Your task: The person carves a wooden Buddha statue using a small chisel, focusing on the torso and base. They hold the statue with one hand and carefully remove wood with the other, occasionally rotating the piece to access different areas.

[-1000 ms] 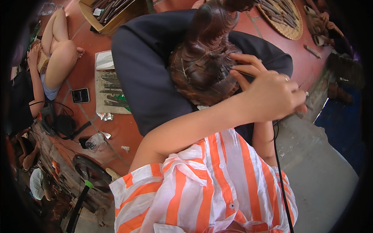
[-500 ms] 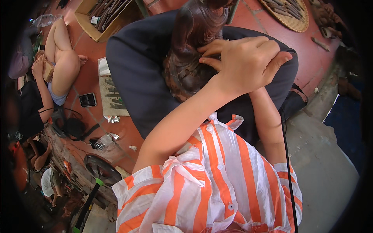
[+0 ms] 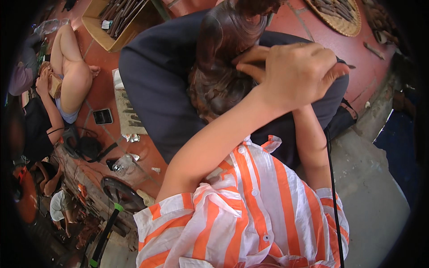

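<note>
A dark brown, glossy carved wooden statue [image 3: 219, 58] of a seated figure stands in my lap, leaning a little to the right between my dark-trousered legs. My left forearm crosses in front of the right one. The left hand [image 3: 297, 73] is a closed fist right of the statue, thumb on its right side; a thin dark tip shows beyond the thumb, but what it belongs to is hidden. Behind that fist, most of my right hand [image 3: 254, 63] is covered. Its bent fingers show at the statue's front, drawn together near the wood; anything in them is out of sight.
A cardboard box [image 3: 99, 35] of dark sticks and a woven tray [image 3: 353, 29] of similar pieces lie on the red tiles. A phone [image 3: 103, 117] and a cloth [image 3: 121, 105] with tools are at left. Another person [image 3: 71, 73] sits there. A black cable [image 3: 333, 201] runs along my right side.
My left fist and the right-hand fingers have shifted slightly right. The thin dark tip now shows beyond the left thumb. The statue stays in my lap, and the whole view has moved a little.
</note>
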`<state>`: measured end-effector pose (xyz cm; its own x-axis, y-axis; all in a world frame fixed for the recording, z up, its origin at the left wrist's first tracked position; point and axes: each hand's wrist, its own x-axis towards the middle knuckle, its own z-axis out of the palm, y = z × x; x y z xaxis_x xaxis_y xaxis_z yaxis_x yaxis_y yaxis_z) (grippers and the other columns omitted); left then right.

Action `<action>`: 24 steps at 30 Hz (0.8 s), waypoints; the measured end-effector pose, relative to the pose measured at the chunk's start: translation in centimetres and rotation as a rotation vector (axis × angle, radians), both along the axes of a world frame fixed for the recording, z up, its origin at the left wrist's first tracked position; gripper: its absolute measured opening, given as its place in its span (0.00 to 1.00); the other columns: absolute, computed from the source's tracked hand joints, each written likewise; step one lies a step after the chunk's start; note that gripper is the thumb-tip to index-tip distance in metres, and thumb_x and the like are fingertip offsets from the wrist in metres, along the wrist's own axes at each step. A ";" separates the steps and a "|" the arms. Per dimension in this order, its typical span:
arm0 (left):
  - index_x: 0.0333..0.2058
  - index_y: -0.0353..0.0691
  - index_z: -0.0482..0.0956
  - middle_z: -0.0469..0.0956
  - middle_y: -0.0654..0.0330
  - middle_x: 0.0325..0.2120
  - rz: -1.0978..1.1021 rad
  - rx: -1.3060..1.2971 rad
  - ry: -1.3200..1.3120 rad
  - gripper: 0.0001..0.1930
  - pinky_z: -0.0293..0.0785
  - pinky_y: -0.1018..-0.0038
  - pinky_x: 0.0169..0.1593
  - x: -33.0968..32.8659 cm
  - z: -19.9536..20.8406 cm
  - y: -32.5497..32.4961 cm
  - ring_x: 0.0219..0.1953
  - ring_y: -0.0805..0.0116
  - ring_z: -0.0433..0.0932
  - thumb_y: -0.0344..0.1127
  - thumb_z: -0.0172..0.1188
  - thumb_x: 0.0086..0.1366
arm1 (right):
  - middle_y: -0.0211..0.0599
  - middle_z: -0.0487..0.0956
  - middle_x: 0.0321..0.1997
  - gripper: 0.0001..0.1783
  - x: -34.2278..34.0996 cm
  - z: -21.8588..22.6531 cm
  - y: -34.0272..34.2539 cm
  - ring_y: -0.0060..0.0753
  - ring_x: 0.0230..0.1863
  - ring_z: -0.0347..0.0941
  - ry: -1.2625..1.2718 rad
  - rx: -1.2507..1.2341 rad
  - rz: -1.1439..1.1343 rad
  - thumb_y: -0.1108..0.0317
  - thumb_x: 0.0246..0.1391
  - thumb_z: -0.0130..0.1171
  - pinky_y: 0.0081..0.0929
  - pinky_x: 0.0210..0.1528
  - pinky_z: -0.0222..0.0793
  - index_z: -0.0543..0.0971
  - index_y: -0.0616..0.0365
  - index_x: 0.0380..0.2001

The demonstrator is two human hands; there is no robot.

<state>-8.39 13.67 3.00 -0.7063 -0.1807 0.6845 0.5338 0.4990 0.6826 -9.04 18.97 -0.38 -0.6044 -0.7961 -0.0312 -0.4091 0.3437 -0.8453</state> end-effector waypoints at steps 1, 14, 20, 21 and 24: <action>0.16 0.42 0.69 0.70 0.61 0.12 0.006 0.009 -0.015 0.19 0.67 0.68 0.18 0.4 0.1 0.1 0.15 0.61 0.73 0.46 0.63 0.58 | 0.39 0.82 0.40 0.10 -0.1 0.0 0.1 0.39 0.47 0.77 0.004 0.024 0.002 0.66 0.47 0.67 0.31 0.49 0.71 0.83 0.61 0.29; 0.17 0.41 0.70 0.71 0.60 0.15 0.008 0.026 -0.120 0.20 0.69 0.67 0.19 1.7 0.7 -0.7 0.17 0.59 0.75 0.47 0.61 0.60 | 0.40 0.81 0.38 0.09 -0.4 -0.3 -0.1 0.36 0.45 0.76 -0.050 -0.077 -0.038 0.68 0.46 0.66 0.31 0.48 0.71 0.82 0.63 0.29; 0.18 0.41 0.72 0.71 0.60 0.15 -0.181 -0.023 -0.131 0.20 0.69 0.66 0.21 0.2 0.3 -0.7 0.17 0.59 0.74 0.50 0.60 0.60 | 0.40 0.80 0.37 0.08 0.7 1.0 -0.1 0.36 0.44 0.76 0.034 -0.067 -0.217 0.72 0.45 0.66 0.31 0.48 0.71 0.81 0.63 0.30; 0.18 0.40 0.72 0.72 0.59 0.14 -0.210 -0.013 -0.081 0.21 0.70 0.65 0.21 0.5 0.6 -0.3 0.17 0.59 0.75 0.50 0.59 0.60 | 0.40 0.80 0.37 0.08 1.2 1.4 -0.1 0.37 0.44 0.76 0.055 -0.055 -0.282 0.73 0.45 0.66 0.31 0.48 0.71 0.81 0.63 0.30; 0.18 0.40 0.72 0.72 0.59 0.14 -0.346 0.035 -0.011 0.21 0.71 0.64 0.24 3.2 2.3 1.8 0.18 0.57 0.75 0.51 0.59 0.60 | 0.40 0.80 0.37 0.10 2.5 2.8 2.2 0.38 0.42 0.77 0.055 -0.165 -0.282 0.77 0.43 0.67 0.29 0.46 0.71 0.81 0.62 0.32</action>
